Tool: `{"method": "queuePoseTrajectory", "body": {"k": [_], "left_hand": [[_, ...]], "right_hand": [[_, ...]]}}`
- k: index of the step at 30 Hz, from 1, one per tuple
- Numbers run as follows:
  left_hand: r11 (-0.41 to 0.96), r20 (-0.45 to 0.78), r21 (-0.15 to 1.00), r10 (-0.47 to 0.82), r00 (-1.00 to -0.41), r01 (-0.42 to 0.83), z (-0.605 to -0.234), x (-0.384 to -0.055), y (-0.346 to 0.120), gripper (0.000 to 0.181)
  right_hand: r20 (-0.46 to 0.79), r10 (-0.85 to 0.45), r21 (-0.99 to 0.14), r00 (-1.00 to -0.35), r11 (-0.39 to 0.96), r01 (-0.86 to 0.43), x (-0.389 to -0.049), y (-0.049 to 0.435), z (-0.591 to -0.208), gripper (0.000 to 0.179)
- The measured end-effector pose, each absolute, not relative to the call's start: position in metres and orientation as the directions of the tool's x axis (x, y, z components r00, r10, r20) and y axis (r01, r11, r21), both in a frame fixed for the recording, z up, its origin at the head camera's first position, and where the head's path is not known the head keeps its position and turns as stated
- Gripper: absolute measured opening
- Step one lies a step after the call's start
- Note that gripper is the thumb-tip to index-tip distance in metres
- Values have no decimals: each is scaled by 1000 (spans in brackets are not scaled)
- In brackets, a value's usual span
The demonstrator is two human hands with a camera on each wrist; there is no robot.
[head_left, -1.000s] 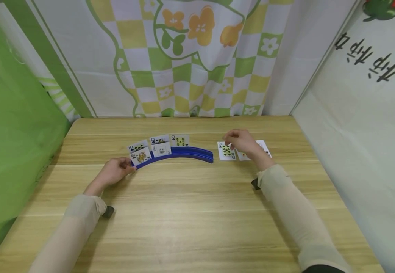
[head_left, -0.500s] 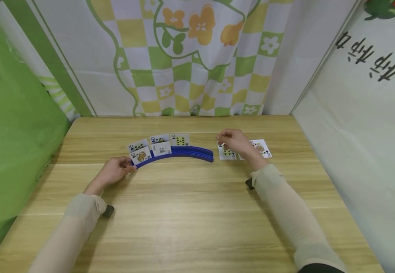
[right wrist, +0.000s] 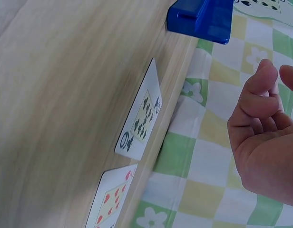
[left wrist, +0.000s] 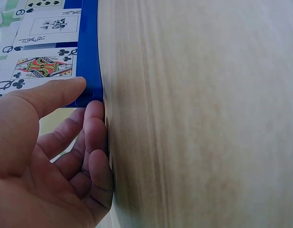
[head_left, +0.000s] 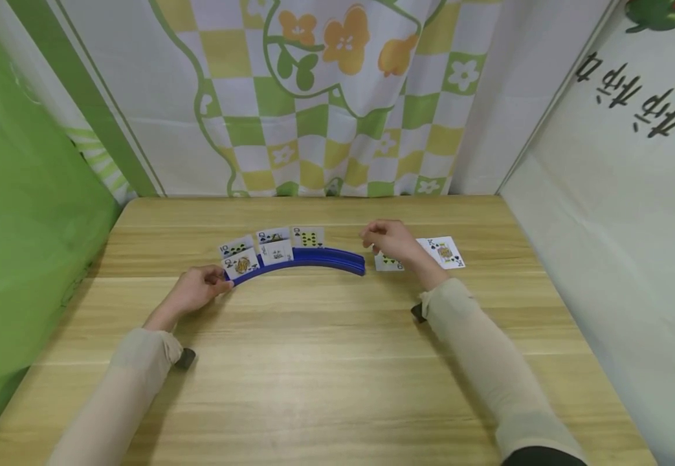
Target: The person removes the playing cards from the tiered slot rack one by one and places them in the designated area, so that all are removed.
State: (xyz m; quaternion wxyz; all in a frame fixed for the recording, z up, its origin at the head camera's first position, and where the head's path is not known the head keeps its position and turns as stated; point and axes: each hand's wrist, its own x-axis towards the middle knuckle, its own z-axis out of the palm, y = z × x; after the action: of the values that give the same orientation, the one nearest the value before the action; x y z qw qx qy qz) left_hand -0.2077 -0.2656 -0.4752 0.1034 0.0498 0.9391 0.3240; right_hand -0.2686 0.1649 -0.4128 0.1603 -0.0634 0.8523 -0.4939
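Observation:
A curved blue card holder stands on the table, with several playing cards upright at its left part. My left hand pinches its left end, thumb on the front; the queen of clubs is just beside the thumb. A joker stands beside that queen, with a ten of spades, another queen and a nine of spades behind. My right hand, fingers loosely curled and nothing seen in them, hovers above a clubs card lying face up.
Right of the clubs card, a hearts card lies flat, hidden by my hand in the head view. A king lies beyond it to the right. The wooden table meets a checkered cloth at its back edge.
My right hand has moved left across the loose cards towards the holder, uncovering the king and covering more of the clubs card. My left hand has stayed on the holder.

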Motion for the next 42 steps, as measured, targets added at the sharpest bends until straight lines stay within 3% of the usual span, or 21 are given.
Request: {"method": "queuePoseTrajectory", "body": {"k": [42], "left_hand": [[775, -153, 631, 170, -974, 36, -477, -209, -266, 38]], "right_hand": [[-133, -288, -893, -948, 449, -11, -269, 116, -411, 17]]}}
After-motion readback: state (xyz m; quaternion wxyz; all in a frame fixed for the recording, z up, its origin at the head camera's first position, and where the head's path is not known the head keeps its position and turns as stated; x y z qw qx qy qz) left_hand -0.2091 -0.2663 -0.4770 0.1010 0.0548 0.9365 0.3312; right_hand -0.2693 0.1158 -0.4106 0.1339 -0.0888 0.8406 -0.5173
